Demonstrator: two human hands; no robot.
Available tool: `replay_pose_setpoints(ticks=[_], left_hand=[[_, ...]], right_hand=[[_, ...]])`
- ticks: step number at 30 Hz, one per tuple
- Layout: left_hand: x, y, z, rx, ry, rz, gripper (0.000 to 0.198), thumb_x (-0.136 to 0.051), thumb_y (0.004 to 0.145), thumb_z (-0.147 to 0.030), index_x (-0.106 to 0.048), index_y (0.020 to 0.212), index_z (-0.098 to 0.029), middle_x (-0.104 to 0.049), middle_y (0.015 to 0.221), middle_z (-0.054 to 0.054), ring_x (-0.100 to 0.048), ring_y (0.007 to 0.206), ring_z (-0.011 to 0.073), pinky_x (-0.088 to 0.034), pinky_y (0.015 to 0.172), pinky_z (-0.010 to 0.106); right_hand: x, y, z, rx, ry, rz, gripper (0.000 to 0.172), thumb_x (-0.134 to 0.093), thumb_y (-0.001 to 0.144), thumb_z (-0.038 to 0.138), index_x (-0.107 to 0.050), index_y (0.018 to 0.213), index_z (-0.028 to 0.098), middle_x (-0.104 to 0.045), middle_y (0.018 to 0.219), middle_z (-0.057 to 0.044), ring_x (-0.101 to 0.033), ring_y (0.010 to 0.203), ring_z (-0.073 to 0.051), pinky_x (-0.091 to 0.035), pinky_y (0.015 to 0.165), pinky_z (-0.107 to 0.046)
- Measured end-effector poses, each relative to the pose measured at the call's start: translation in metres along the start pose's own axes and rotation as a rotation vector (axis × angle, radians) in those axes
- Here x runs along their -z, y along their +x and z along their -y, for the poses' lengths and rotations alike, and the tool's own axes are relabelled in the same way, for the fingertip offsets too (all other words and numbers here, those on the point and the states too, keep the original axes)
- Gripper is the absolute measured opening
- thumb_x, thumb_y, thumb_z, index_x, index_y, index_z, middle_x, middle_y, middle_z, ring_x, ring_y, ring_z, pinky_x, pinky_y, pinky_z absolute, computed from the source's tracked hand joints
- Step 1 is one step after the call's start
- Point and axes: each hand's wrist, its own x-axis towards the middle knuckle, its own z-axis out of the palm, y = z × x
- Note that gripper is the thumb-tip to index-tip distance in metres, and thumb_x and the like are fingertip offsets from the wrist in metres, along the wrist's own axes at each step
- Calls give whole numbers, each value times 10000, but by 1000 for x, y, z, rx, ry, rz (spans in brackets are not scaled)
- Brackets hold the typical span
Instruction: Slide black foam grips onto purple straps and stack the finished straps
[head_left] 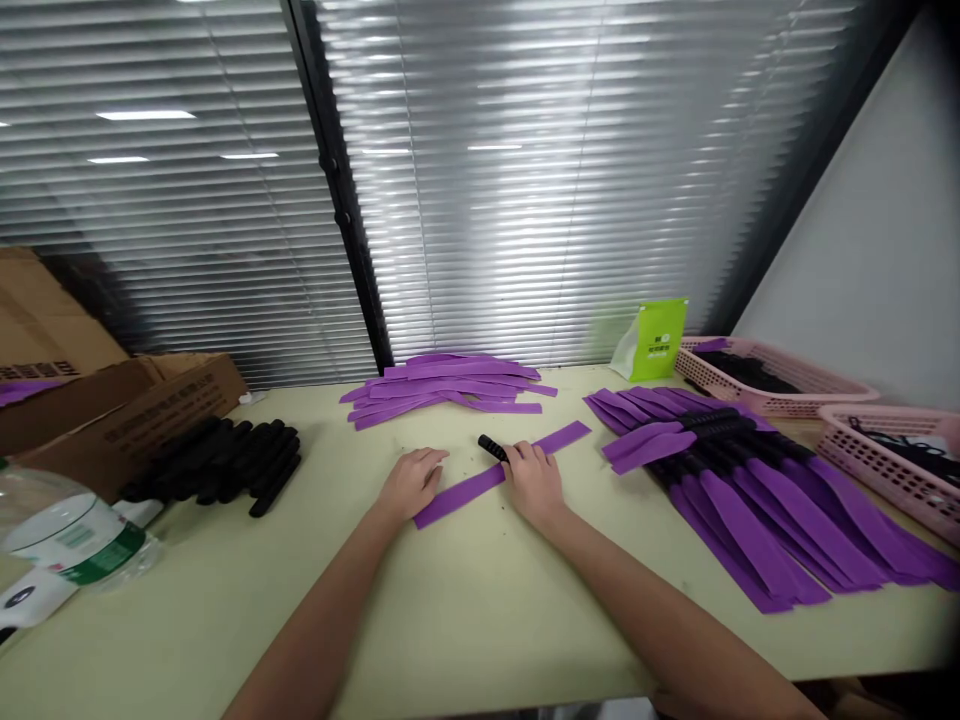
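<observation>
A single purple strip lies slantwise on the pale table between my hands. My left hand rests by the strip's near left end, its fingers bent; whether it pinches anything is hidden. My right hand lies over the strip's middle, fingers closed on a short black ribbed grip that sticks out up and left of the fingertips. Behind them is a loose stack of purple strips. To the right, several purple strips with black grips lie in a fanned pile.
Black foam tubes are heaped at the left, beside a cardboard box and a clear bottle. A green pouch and two pink baskets holding black items stand at the right. Window blinds back the table.
</observation>
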Motion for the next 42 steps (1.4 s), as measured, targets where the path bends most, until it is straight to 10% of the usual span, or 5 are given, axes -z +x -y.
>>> replay_pose_setpoints(ticks=[9, 16, 23, 32, 42], left_hand=[[-20, -1, -22, 207, 329, 122, 578, -370, 830, -109, -351, 1403, -182, -447, 1397, 111, -375, 1274, 239, -328, 1022, 405], [-18, 1, -19, 247, 368, 191, 622, -322, 805, -43, -326, 1410, -187, -415, 1421, 108, -341, 1301, 256, -303, 1038, 442], [-19, -1, -18, 197, 411, 133, 550, -322, 856, -106, -342, 1403, -163, -449, 1391, 122, -382, 1262, 262, -333, 1006, 441], [-18, 1, -12, 149, 519, 161, 547, -281, 872, -65, -371, 1393, -206, -473, 1386, 95, -410, 1254, 256, -350, 1008, 477], [-8, -1, -27, 11, 522, -28, 410, -300, 963, -282, -443, 1343, -223, -525, 1339, 89, -486, 1180, 259, -353, 999, 440]], right_hand=[[2, -22, 43, 158, 174, 116, 248, -444, 913, 295, -629, 1055, 213, -609, 986, -88, -566, 910, -228, -378, 801, -345], [12, 5, -4, -167, 48, 83, 259, -444, 898, 226, -661, 1003, 130, -616, 969, -147, -576, 896, -250, -376, 804, -370], [2, -19, 41, 192, 187, 115, 236, -466, 897, 271, -664, 1010, 211, -623, 958, -79, -577, 892, -211, -372, 825, -346], [9, 38, -74, -307, -65, 20, 255, -460, 902, 218, -671, 1021, 138, -601, 1016, -145, -570, 913, -251, -392, 744, -341], [11, -11, 20, 157, 59, 5, 280, -415, 942, 266, -600, 1144, 211, -596, 1022, -90, -542, 918, -206, -356, 804, -327]])
